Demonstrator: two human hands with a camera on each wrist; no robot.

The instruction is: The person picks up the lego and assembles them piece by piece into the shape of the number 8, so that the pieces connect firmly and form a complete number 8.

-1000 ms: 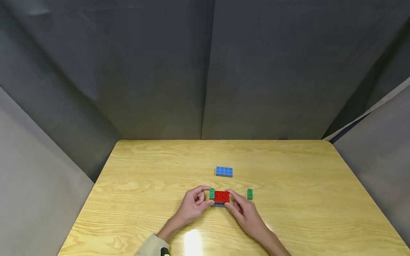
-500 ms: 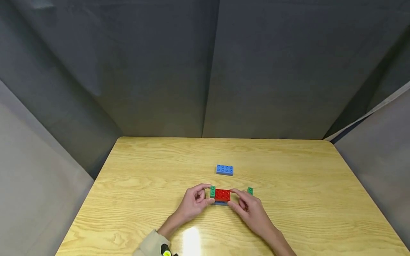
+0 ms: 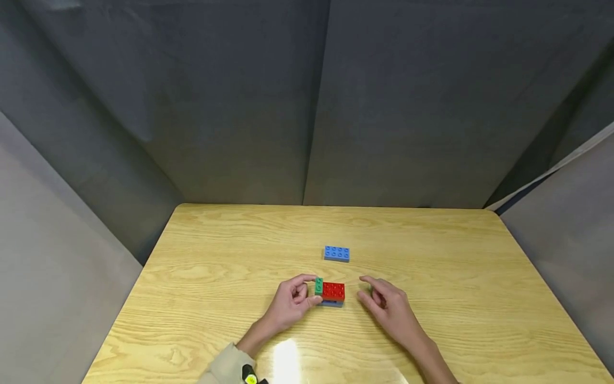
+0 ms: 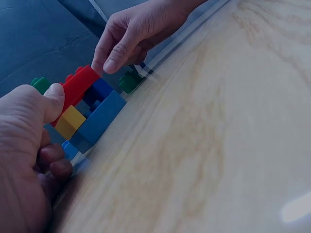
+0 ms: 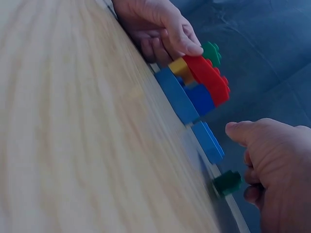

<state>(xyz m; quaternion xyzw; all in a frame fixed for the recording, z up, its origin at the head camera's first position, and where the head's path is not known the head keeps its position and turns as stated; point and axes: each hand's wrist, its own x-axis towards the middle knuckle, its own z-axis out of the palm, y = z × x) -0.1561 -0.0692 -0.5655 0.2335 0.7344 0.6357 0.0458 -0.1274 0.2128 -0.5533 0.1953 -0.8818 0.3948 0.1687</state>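
Near the middle of the table stands a stack of building bricks. A light blue brick (image 4: 99, 121) is its base, with a yellow brick (image 4: 71, 122) and a darker blue brick (image 5: 199, 99) above it. A red brick (image 3: 333, 290) spans these, and a small green brick (image 3: 318, 286) tops its left end. My left hand (image 3: 287, 303) pinches the stack's left end between thumb and index finger. My right hand (image 3: 393, 309) is apart from the stack, thumb and index finger spread and holding nothing. Beside it is a loose green brick (image 5: 227, 183), mostly hidden in the head view.
Behind the stack a loose blue brick (image 3: 337, 253) lies on the wooden table (image 3: 230, 240). Dark grey curtains (image 3: 216, 133) hang along the table's back edge, and lighter panels (image 3: 43, 266) flank both sides.
My right hand has let go of the stack's right end and moved right, now covering most of the loose green brick. The left hand keeps its pinch on the stack.
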